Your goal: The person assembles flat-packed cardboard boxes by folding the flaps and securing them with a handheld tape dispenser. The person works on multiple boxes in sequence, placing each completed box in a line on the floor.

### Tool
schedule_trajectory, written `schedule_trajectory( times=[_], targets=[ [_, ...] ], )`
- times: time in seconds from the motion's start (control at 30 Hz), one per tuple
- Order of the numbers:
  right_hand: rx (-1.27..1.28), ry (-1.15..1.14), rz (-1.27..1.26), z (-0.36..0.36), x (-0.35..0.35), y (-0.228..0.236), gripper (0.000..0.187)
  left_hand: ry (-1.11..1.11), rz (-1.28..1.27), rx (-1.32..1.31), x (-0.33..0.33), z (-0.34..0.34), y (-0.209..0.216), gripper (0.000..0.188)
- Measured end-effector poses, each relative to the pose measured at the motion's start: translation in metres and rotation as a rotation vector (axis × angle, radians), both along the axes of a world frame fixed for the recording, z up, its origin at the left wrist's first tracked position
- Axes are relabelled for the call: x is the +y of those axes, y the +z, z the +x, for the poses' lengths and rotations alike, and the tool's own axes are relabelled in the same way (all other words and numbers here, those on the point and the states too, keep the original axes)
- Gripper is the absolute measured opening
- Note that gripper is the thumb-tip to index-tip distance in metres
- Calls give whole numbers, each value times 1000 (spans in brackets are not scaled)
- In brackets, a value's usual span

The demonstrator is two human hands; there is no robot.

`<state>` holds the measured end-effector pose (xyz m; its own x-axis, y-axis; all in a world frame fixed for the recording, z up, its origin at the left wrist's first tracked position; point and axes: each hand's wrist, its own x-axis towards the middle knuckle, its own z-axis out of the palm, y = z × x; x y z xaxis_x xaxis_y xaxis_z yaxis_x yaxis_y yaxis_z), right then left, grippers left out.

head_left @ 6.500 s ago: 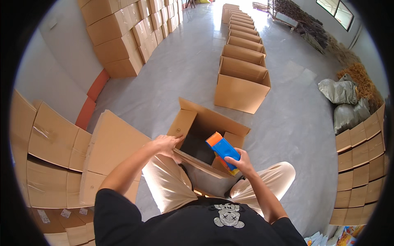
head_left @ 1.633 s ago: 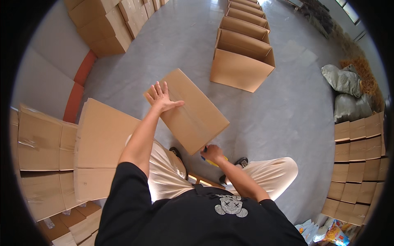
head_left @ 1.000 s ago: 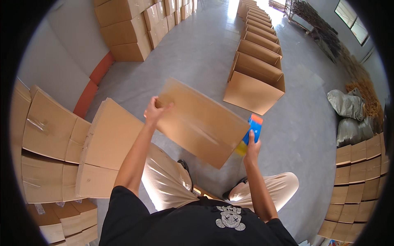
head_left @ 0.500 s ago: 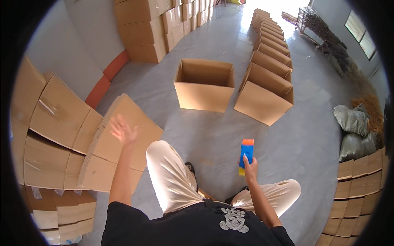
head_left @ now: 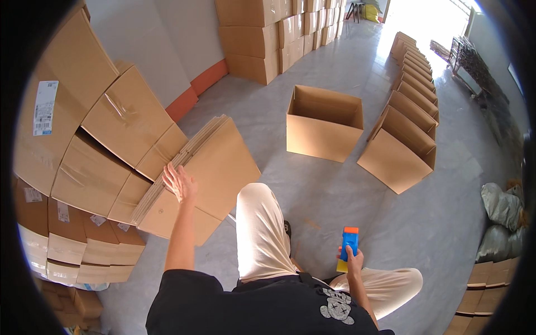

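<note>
My left hand lies with its fingers spread at the top edge of a leaning stack of flattened cardboard cartons, gripping none of them. Low in front of my body, my right hand is wrapped round a blue handheld tool with an orange end and a yellow part below; its exact kind is not clear. Ahead of me stands an opened-out carton, its top side open. To its right, another open carton is the nearest of a long row reaching toward the bright doorway.
Large taped cartons are piled close on my left, with more stacked cartons along the far wall. Filled sacks and bundled cardboard stand on the right. Grey floor lies between.
My view has turned left, so the cartons sit farther right in the picture. My left hand has come down onto the flattened cartons' edge. The blue tool stays in my right hand.
</note>
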<state>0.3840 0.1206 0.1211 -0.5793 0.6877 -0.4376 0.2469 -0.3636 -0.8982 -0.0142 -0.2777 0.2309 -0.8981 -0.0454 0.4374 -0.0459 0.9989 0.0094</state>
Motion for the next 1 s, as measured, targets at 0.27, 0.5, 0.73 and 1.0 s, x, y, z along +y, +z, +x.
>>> schedule_trajectory(
  times=[0.27, 0.5, 0.73, 1.0],
  targets=[
    [-12, 42, -105, 10, 4, 35, 34, -376, 209, -109, 30, 19, 25, 27],
    [273, -263, 46, 33, 56, 109, 44, -1138, 460, -109, 150, 63, 161, 20],
    [64, -221, 461, 37, 57, 205, 48, -1908, 109, -336, 253, 101, 132, 25],
    [-382, 308, 693, 13, 14, 150, 72, -1897, 398, -307, 306, 125, 11, 27]
  ],
)
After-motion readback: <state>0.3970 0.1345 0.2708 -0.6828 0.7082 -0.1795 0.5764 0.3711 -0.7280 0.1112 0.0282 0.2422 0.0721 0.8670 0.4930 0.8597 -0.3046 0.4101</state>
